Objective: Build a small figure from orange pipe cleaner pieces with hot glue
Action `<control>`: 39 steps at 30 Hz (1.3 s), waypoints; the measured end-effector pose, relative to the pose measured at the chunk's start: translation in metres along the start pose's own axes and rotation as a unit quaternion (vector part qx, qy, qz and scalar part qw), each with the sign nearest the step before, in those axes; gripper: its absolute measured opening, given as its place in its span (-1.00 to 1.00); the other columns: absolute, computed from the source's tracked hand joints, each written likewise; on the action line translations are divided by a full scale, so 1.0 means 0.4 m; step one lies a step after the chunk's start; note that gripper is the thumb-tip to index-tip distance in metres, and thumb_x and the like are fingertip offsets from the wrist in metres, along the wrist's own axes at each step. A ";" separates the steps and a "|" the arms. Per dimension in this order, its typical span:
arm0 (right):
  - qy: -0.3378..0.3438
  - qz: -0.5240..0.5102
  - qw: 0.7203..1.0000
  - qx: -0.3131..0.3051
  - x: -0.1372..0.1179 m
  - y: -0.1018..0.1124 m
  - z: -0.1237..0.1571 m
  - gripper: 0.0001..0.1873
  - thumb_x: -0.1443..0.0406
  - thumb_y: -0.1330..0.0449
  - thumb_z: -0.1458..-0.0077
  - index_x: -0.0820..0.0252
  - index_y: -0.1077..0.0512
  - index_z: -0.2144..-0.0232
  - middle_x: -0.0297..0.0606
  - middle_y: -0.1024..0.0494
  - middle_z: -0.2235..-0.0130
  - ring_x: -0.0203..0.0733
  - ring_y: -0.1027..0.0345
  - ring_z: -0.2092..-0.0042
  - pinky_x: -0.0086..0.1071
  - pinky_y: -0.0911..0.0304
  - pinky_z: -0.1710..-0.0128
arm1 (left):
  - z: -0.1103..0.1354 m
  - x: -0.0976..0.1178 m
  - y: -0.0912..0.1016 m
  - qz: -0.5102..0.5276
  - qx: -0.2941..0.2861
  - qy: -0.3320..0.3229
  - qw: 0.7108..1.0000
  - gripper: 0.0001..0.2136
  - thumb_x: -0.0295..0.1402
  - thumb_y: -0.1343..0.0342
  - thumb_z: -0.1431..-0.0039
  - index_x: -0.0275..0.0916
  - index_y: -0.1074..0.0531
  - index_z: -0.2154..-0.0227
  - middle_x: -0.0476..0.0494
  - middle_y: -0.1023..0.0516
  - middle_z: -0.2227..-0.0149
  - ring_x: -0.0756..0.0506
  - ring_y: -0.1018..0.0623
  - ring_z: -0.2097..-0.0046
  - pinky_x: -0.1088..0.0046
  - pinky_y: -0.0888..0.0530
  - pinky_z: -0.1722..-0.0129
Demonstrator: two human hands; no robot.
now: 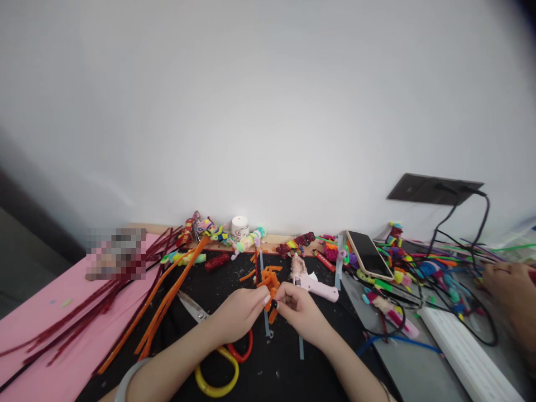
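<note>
My left hand [246, 310] is closed in a pinch on a small piece of orange pipe cleaner [272, 279]. Facing it, my right hand [302, 314] pinches the same orange cluster from the other side. The fingertips nearly meet, so how the pieces join is hidden. A dark spot shows at my right thumb tip. Scissors [201, 316] with yellow and red handles lie partly under my left forearm. Just beyond my right hand rests a pale pink glue gun [320, 287]. Clear glue strips lie close by on the black mat [268, 379].
Long orange [167, 304] and dark red pipe cleaners [100, 293] spread over the pink surface [46, 318] at left. A paper cup [240, 225] stands by the wall. On the right are a phone [368, 254], loose cables, a white power strip [464, 354] and another person's hand [508, 287].
</note>
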State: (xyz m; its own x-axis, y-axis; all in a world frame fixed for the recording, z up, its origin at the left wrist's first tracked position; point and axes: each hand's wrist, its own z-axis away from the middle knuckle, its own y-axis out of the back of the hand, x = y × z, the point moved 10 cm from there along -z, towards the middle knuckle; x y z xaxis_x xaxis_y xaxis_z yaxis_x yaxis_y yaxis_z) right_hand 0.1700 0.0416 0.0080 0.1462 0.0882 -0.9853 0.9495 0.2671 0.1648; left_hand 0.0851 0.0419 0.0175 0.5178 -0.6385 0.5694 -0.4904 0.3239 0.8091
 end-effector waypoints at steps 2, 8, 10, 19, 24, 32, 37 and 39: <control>-0.003 0.003 1.000 0.001 0.001 0.000 0.000 -0.91 0.41 -0.14 0.00 0.21 -0.28 0.50 -0.46 -0.24 0.53 -0.40 -0.09 0.52 -0.50 0.02 0.54 | 0.001 0.000 0.001 -0.004 -0.001 0.000 1.000 -0.77 -0.36 0.28 -0.33 -0.20 -0.13 0.46 0.03 -0.28 0.50 -0.02 -0.31 0.47 0.50 -0.15 0.45; -0.012 0.007 1.000 0.001 0.006 0.000 0.000 -0.92 0.38 -0.14 0.01 0.21 -0.28 0.51 -0.45 -0.26 0.53 -0.39 -0.10 0.52 -0.51 0.00 0.53 | -0.001 0.003 -0.002 -0.023 -0.003 -0.009 1.000 -0.78 -0.37 0.27 -0.33 -0.19 -0.15 0.44 0.03 -0.30 0.50 -0.02 -0.33 0.46 0.49 -0.13 0.46; -0.012 0.007 1.000 0.000 0.006 0.000 0.000 -0.91 0.37 -0.14 0.02 0.21 -0.28 0.52 -0.44 -0.27 0.53 -0.39 -0.11 0.52 -0.51 -0.01 0.53 | -0.003 0.003 -0.001 -0.027 -0.001 -0.012 1.000 -0.78 -0.37 0.27 -0.33 -0.19 -0.15 0.44 0.03 -0.30 0.50 -0.03 -0.34 0.46 0.48 -0.13 0.46; -0.029 0.006 1.000 -0.004 0.012 -0.004 0.000 -0.89 0.34 -0.16 0.03 0.20 -0.28 0.53 -0.45 -0.26 0.55 -0.39 -0.10 0.54 -0.50 0.02 0.54 | 0.001 0.005 -0.002 -0.031 -0.005 -0.014 0.999 -0.78 -0.37 0.27 -0.33 -0.19 -0.15 0.44 0.04 -0.30 0.50 -0.02 -0.34 0.46 0.50 -0.16 0.46; -0.020 0.007 1.000 0.001 0.012 -0.001 -0.001 -0.89 0.34 -0.15 0.02 0.22 -0.28 0.53 -0.45 -0.25 0.55 -0.39 -0.09 0.53 -0.50 0.01 0.53 | 0.000 0.009 0.000 -0.045 -0.003 -0.022 0.999 -0.78 -0.38 0.26 -0.33 -0.20 -0.16 0.44 0.03 -0.32 0.50 -0.02 -0.35 0.46 0.49 -0.16 0.46; -0.022 0.007 1.000 -0.003 0.006 -0.004 0.000 -0.83 0.30 -0.17 0.02 0.20 -0.26 0.55 -0.45 -0.24 0.56 -0.39 -0.09 0.54 -0.50 0.00 0.54 | 0.000 0.010 -0.004 -0.056 -0.002 -0.029 0.998 -0.78 -0.39 0.26 -0.33 -0.20 -0.18 0.43 0.01 -0.35 0.49 -0.04 -0.38 0.45 0.49 -0.17 0.45; -0.023 0.006 1.000 -0.004 0.004 -0.003 0.000 -0.86 0.31 -0.18 0.02 0.20 -0.28 0.54 -0.46 -0.24 0.56 -0.39 -0.10 0.54 -0.50 0.01 0.54 | 0.001 0.006 -0.007 -0.061 -0.002 -0.025 0.998 -0.79 -0.39 0.26 -0.33 -0.20 -0.19 0.42 -0.01 -0.37 0.47 -0.06 -0.40 0.43 0.49 -0.19 0.44; -0.022 0.009 1.000 -0.006 0.006 -0.003 0.001 -0.88 0.33 -0.16 0.02 0.21 -0.27 0.53 -0.46 -0.24 0.56 -0.39 -0.08 0.53 -0.50 0.02 0.53 | 0.002 0.007 -0.007 -0.063 -0.004 -0.024 0.998 -0.79 -0.39 0.26 -0.33 -0.20 -0.19 0.42 -0.01 -0.37 0.47 -0.06 -0.40 0.43 0.48 -0.19 0.44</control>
State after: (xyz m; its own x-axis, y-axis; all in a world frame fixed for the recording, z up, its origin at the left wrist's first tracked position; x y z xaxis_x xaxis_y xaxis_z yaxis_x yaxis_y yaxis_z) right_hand 0.1694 0.0411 0.0054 0.1756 0.0515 -0.9831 0.9430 0.2781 0.1830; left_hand 0.0872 0.0388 0.0167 0.5409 -0.7069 0.4557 -0.4183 0.2440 0.8749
